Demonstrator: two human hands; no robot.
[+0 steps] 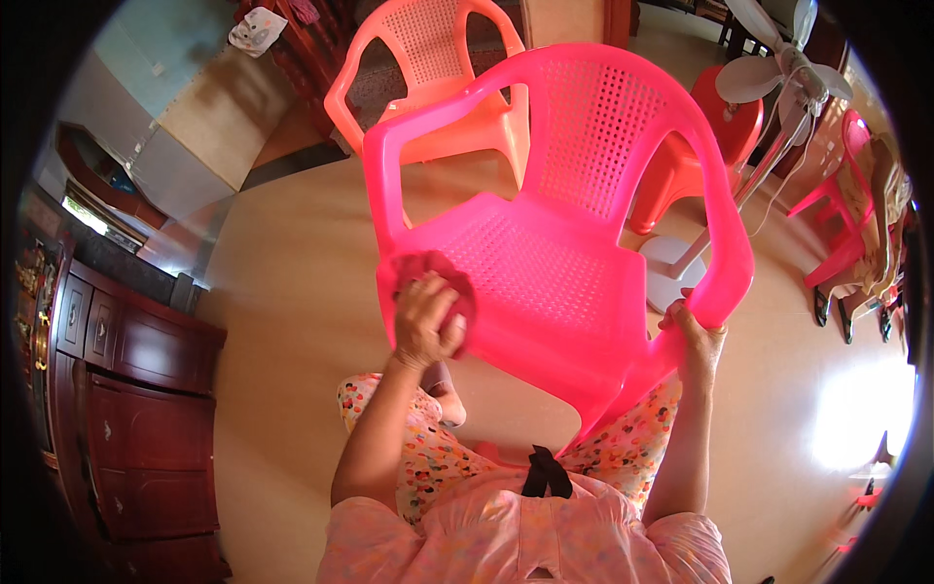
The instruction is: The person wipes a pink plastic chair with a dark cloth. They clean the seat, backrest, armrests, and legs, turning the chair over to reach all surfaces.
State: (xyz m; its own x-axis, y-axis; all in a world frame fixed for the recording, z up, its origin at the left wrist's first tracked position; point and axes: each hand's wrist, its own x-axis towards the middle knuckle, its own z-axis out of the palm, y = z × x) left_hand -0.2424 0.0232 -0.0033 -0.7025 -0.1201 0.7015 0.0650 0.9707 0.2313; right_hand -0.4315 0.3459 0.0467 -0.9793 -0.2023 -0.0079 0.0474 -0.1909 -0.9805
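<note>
A bright pink plastic armchair [554, 292] with a perforated seat and backrest stands tilted in front of my knees. My left hand [429, 317] is closed around a dark red cloth [454, 292], pressed to the front left corner of the seat. The cloth and hand are slightly blurred. On the other side, my right hand [697, 336] grips the chair just below the front end of its armrest. Part of the chair's front leg reaches down between my legs, against my patterned trousers [430, 452].
Behind the pink chair stands an orange plastic armchair [467, 124]. To the right are a red plastic chair [693, 168], a pedestal fan [675, 263] with a hanging cord, and another pink chair [839, 219] draped with cloth. A dark wooden cabinet [153, 438] lines the left.
</note>
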